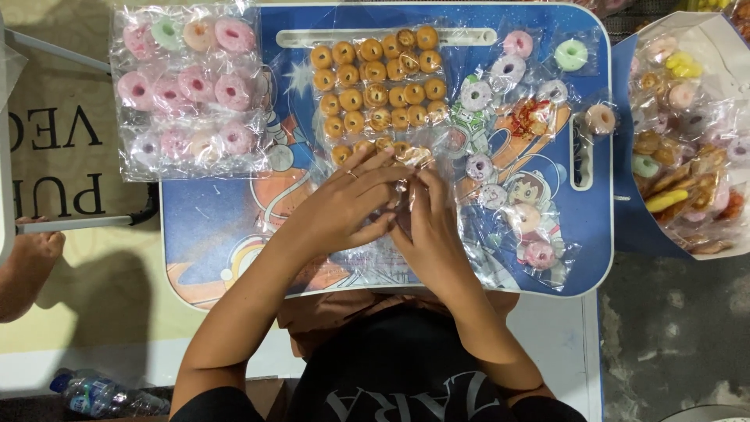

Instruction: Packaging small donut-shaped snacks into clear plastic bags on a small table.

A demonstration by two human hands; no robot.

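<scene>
Looking down from the head camera, I see both hands meeting over a small clear plastic packet [402, 205] at the near middle of the blue cartoon-printed lap tray [211, 227]. My left hand [344, 207] lies over the packet from the left, fingers close together and curled onto the film; my right hand [430, 223] comes in from the right with fingertips pinched on the same film. What sits inside the packet I cannot tell, since the fingers cover it.

I judge the packet light, thin and crinkly, rather slippery, and soft enough to buckle if squeezed mid-panel. The best hold looks to be at its edges or sealed seam, pinched flat between thumb and forefinger, so the contents are not crushed.

Just beyond the fingers lies a clear bag of small golden-brown ring biscuits [375, 86], touching or nearly touching the packet. Well to the left, partly off the tray, rests a clear sheet of pink ring sweets [187, 90]. To the right are scattered single-wrapped pastel ring sweets [508, 70], and farther right an open white box of mixed wrapped snacks [687, 141]. Another person's hand [27, 262] shows at the left edge.
</scene>
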